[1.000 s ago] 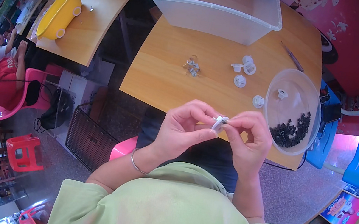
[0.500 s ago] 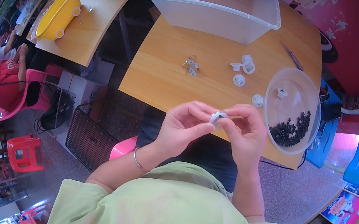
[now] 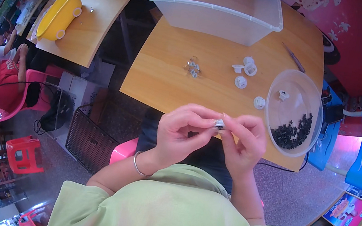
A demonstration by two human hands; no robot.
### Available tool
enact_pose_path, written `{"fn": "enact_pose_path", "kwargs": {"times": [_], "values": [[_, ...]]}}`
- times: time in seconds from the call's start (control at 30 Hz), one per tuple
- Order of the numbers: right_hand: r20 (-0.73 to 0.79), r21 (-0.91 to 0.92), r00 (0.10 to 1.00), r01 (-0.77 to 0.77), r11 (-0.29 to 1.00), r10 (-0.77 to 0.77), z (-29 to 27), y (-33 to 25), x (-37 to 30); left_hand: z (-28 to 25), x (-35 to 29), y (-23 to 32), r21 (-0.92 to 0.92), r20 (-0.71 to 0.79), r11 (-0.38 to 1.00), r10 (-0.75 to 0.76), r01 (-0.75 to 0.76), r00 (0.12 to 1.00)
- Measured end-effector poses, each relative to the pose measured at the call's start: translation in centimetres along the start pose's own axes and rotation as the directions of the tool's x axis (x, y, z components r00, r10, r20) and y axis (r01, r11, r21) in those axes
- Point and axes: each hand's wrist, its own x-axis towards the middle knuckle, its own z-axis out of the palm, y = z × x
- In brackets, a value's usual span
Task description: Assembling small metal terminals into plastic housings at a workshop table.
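Note:
Over the table's near edge, the fingertips of my left hand [image 3: 182, 132] and my right hand [image 3: 245, 143] pinch a small white plastic part [image 3: 220, 123] between them. A dark spot shows on its underside; the fingers hide most of it. Beyond my hands lie similar round white parts, one alone [image 3: 241, 82], one nearer the tub [image 3: 259, 102], and a small cluster [image 3: 250, 69]. To the right, a clear round tub [image 3: 287, 112] holds a heap of tiny black pieces [image 3: 294, 132] and one white part [image 3: 283, 95]. Small shiny metal pieces [image 3: 193, 68] lie left of them.
A large translucent bin [image 3: 214, 17] stands at the table's far side. A thin dark-handled tool [image 3: 294, 58] lies at the far right. On the left are a second table with a yellow tub [image 3: 60, 15], a brown basket [image 3: 88, 139] and a seated person in red [image 3: 5, 82].
The white part has turned in my fingers, showing less of its white face. My left hand has rotated slightly and my right fingers have closed nearer to it. The table things stay put.

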Motion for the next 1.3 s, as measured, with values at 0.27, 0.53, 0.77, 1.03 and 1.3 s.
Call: {"fn": "enact_pose_path", "kwargs": {"times": [0.27,0.53,0.77,1.03,1.3], "values": [[-0.097,-0.152,0.981,0.155,0.976,-0.171,0.7,0.6,-0.2,-0.2,-0.2,0.4,0.472,0.065,0.851,0.225,-0.229,0.972],[-0.092,-0.278,0.963,0.218,0.935,-0.252,0.7,-0.3,0.2,-0.2,0.0,0.4,0.538,0.118,0.774,0.323,-0.334,0.939],[0.01,-0.041,0.984,0.177,0.983,-0.176,-0.1,0.3,1.2,-0.6,0.2,0.4,0.517,0.042,0.792,0.354,-0.324,0.934],[0.026,0.058,0.995,0.095,0.994,-0.097,-0.6,0.8,1.0,-0.7,0.1,0.0,0.516,0.106,0.78,0.353,-0.355,0.93],[-0.062,-0.197,0.971,-0.24,0.951,0.232,-5.7,3.1,2.0,-0.7,2.4,-1.9,0.516,0.237,0.847,0.001,-0.126,0.972]]}}
